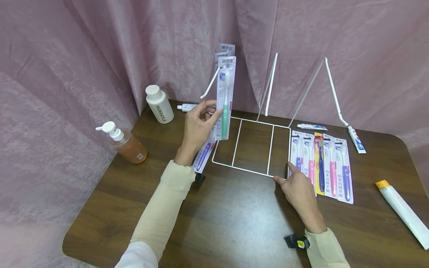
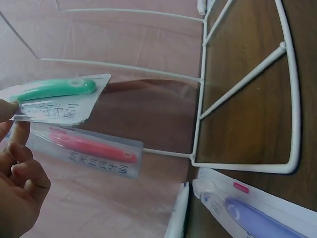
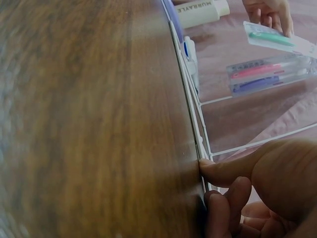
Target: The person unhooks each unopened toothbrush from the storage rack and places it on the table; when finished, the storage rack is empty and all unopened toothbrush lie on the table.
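Observation:
My left hand (image 1: pixel 197 126) pinches a packaged green toothbrush (image 1: pixel 224 121) by the edge, thumb in front. The card stands upright, its top at the left hook (image 1: pixel 210 83) of a white wire rack (image 1: pixel 251 171). Behind it, more toothbrush packs (image 1: pixel 227 47) hang; the right wrist view shows a pink toothbrush (image 3: pixel 255 72) and a purple one (image 3: pixel 255 85) there. My right hand (image 1: pixel 298 190) grips the rack's front right corner on the table, thumb on the wire. A packaged purple toothbrush (image 1: pixel 203 156) lies under my left wrist.
Several packaged toothbrushes (image 1: pixel 331 163) lie in a row right of the rack. Small toothpaste tubes (image 1: pixel 311 127) rest behind and beside them. A white bottle (image 1: pixel 160 105) and an amber pump bottle (image 1: pixel 130 147) stand left. A yellow-capped white tube (image 1: pixel 403 212) lies far right. A pink curtain (image 1: pixel 187 44) hangs behind.

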A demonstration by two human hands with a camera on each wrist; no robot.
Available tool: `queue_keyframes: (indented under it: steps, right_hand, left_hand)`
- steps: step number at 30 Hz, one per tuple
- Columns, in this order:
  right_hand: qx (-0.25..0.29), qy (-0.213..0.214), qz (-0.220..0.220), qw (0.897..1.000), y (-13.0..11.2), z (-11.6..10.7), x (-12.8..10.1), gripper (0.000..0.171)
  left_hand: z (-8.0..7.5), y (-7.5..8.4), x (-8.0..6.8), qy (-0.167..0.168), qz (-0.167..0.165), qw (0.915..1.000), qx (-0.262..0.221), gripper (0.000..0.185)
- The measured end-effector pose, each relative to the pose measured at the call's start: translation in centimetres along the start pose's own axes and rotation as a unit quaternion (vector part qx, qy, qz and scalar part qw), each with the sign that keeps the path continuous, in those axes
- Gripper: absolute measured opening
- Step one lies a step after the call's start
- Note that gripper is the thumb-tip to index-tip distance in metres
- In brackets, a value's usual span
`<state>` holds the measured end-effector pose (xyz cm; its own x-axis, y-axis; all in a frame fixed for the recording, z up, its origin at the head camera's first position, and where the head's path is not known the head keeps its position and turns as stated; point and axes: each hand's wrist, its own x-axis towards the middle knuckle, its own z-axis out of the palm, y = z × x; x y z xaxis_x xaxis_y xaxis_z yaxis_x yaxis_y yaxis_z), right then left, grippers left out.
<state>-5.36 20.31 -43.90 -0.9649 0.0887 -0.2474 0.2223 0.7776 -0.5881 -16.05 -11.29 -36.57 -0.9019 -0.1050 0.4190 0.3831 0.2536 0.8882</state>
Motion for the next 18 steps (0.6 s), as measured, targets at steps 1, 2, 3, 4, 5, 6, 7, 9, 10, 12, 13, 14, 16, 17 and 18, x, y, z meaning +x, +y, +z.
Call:
queue_keyframes:
  steps: [1, 2, 3, 4, 5, 6, 7, 9, 10, 12, 13, 14, 16, 17, 18]
  right_hand:
    - [-0.001, 0.001, -0.001, 1.000, 0.0, 0.0, 0.0, 0.084]
    - [-0.002, 0.002, -0.002, 1.000, 0.1, 0.0, 0.0, 0.084]
    - [-0.002, 0.002, -0.003, 1.000, 0.1, 0.0, 0.0, 0.084]
    - [-0.003, 0.002, -0.003, 1.000, 0.2, 0.0, 0.0, 0.084]
    - [-0.004, 0.002, -0.004, 1.000, 0.2, 0.1, 0.0, 0.084]
    - [-0.004, 0.002, -0.004, 1.000, 0.2, 0.1, 0.0, 0.084]
    - [-0.003, 0.002, -0.005, 1.000, 0.2, 0.1, 0.0, 0.084]
    - [-0.001, 0.002, -0.004, 1.000, 0.2, 0.1, 0.0, 0.084]
    - [0.000, 0.002, -0.004, 1.000, 0.2, 0.1, 0.0, 0.084]
    - [0.001, 0.000, -0.003, 1.000, 0.2, 0.0, 0.0, 0.084]
    - [0.001, -0.001, -0.002, 1.000, 0.1, 0.0, 0.0, 0.084]
    - [0.002, -0.002, -0.001, 1.000, 0.1, -0.1, 0.0, 0.084]
    - [0.002, -0.003, -0.002, 1.000, 0.2, -0.2, 0.0, 0.085]
    - [0.002, -0.002, -0.003, 1.000, 0.2, -0.2, 0.1, 0.085]
    - [0.001, -0.002, -0.003, 1.000, 0.2, -0.2, 0.1, 0.085]
  left_hand:
    - [0.1, 0.2, 0.0, -0.003, 0.001, 1.0000, 0.002, 0.027]
    - [0.1, 0.3, 0.0, -0.005, 0.001, 1.0000, 0.003, 0.027]
    - [0.2, 0.4, 0.0, -0.007, -0.002, 1.0000, 0.006, 0.027]
    - [0.1, 0.4, -0.1, -0.009, -0.005, 0.9999, 0.007, 0.026]
    - [0.1, 0.3, -0.2, -0.010, -0.008, 0.9999, 0.009, 0.026]
    - [0.0, 0.2, -0.3, -0.012, -0.011, 0.9998, 0.011, 0.025]
    - [-0.1, 0.0, -0.4, -0.014, -0.014, 0.9997, 0.012, 0.025]
    - [-0.4, -0.5, -0.7, -0.019, -0.020, 0.9995, 0.015, 0.025]
    - [-0.6, -0.7, -0.8, -0.022, -0.022, 0.9993, 0.018, 0.025]
    - [-1.2, -1.3, -1.3, -0.029, -0.026, 0.9989, 0.027, 0.024]
    - [-1.6, -1.7, -1.6, -0.032, -0.030, 0.9985, 0.031, 0.023]
    - [-1.9, -2.0, -1.9, -0.036, -0.035, 0.9981, 0.035, 0.022]
    - [-2.7, -2.8, -2.6, -0.041, -0.046, 0.9972, 0.043, 0.021]
    - [-3.1, -3.2, -3.0, -0.043, -0.053, 0.9966, 0.046, 0.021]
    - [-3.6, -3.6, -3.4, -0.045, -0.062, 0.9959, 0.048, 0.020]
